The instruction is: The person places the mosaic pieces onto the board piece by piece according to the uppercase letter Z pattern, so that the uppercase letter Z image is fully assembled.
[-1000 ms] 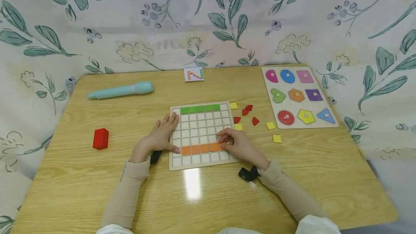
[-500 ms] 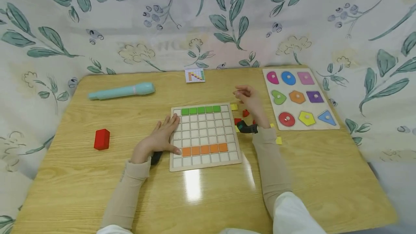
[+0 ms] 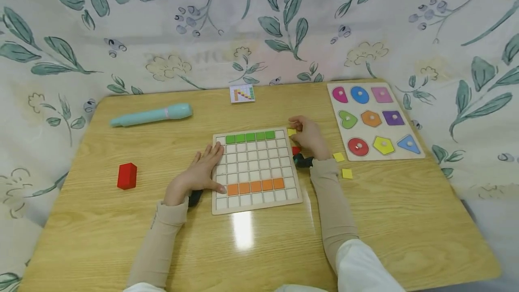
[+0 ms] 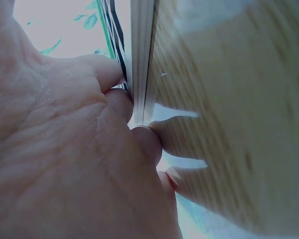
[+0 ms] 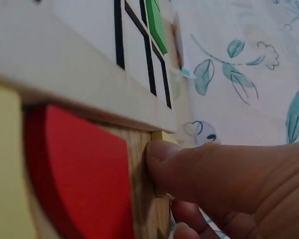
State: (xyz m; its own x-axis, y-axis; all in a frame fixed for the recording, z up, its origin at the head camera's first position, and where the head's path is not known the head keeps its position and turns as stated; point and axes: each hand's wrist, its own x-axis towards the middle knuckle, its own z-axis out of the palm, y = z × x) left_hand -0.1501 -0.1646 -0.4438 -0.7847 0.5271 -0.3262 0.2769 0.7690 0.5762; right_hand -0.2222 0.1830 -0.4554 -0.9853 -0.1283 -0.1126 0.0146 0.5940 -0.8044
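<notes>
A square wooden grid board [image 3: 259, 207] lies mid-table, with a row of green square tiles [image 3: 250, 137] near its far edge and a row of orange square tiles [image 3: 256, 186] near its front. My left hand [image 3: 198, 170] rests spread over the board's left edge; in the left wrist view its fingers meet the board's side [image 4: 142, 59]. At the far right corner, my right hand [image 3: 310, 136] pinches a yellow square tile [image 3: 291, 132] lying beside the board. The thumb [image 5: 174, 164] covers most of that tile in the right wrist view. Close by lies a red quarter-circle piece [image 5: 84, 169].
More yellow tiles [image 3: 338, 157] lie right of my right wrist. Beyond them is a shape puzzle board [image 3: 381, 120] with knobs. A small pattern card [image 3: 242, 93] stands at the back; a teal pen-like stick [image 3: 152, 115] and a red block [image 3: 127, 175] are left.
My right hand has left the last orange tile, swung away to the board's far right corner, and come down on the yellow tile. My left hand stays put.
</notes>
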